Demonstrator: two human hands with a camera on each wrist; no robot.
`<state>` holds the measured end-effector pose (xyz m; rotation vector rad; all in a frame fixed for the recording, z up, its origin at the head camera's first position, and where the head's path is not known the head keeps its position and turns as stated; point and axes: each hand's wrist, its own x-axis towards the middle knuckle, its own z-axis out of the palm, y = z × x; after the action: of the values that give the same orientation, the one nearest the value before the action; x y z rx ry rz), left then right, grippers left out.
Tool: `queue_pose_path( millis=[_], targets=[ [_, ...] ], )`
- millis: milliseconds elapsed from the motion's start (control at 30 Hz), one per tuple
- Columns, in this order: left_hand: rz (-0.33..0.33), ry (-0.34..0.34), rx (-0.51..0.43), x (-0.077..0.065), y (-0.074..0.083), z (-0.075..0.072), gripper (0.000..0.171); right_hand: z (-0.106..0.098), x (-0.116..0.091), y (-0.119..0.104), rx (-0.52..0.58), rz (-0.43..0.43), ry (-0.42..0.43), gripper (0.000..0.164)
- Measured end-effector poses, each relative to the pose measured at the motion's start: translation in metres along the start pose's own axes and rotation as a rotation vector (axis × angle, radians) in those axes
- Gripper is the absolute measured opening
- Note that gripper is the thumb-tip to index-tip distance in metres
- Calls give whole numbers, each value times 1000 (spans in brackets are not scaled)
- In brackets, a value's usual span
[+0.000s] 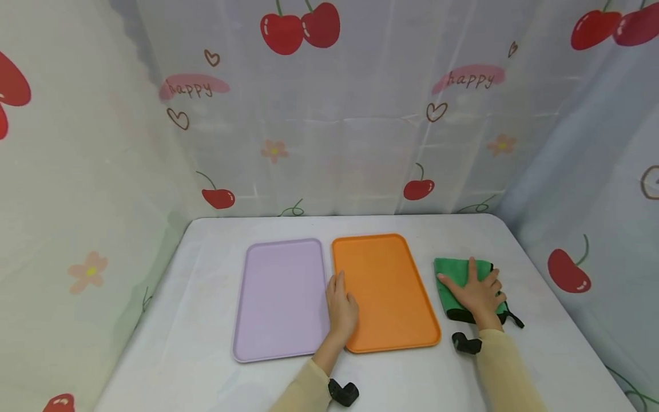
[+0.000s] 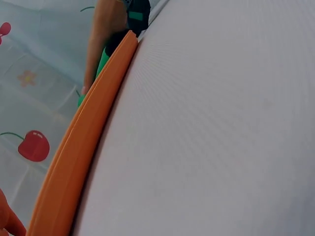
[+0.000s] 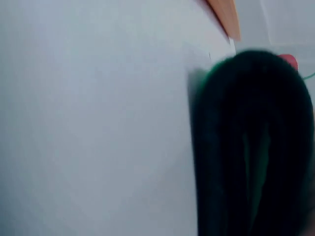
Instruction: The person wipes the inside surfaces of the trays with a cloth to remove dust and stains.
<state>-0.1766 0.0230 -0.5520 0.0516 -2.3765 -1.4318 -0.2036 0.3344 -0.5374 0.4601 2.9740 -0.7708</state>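
My left hand (image 1: 342, 313) lies along the left edge of the orange tray (image 1: 391, 297), its fingers pointing away from me and touching the rim. To its left is the lilac tray (image 1: 280, 303). My right hand (image 1: 477, 293) rests on a folded green cloth (image 1: 447, 286) with black edging and a small black loop, the fingers spread over it. Up close in the right wrist view, the cloth's dark folded edge (image 3: 216, 162) shows its layers. In the left wrist view, the orange tray's side wall (image 2: 93, 132) stands over the white table.
Both trays and the cloth lie on a white table (image 1: 206, 246). A curtain (image 1: 350, 160) printed with cherries and the word happy hangs behind it and at both sides. Each wrist carries a black device, the left one (image 1: 344, 392) near the table's front.
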Motion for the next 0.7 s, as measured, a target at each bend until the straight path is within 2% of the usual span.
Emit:
queue_pose_path(
  millis=[267, 500, 700],
  targets=[
    [39, 51, 14, -2, -2, 6, 51, 8, -4, -2, -27, -4, 84, 110],
    [14, 45, -15, 0, -3, 7, 48, 12, -6, -4, -35, -38, 187, 94],
    [23, 76, 3, 1, -5, 11, 48, 15, -5, -8, -47, -60, 244, 78]
  ],
)
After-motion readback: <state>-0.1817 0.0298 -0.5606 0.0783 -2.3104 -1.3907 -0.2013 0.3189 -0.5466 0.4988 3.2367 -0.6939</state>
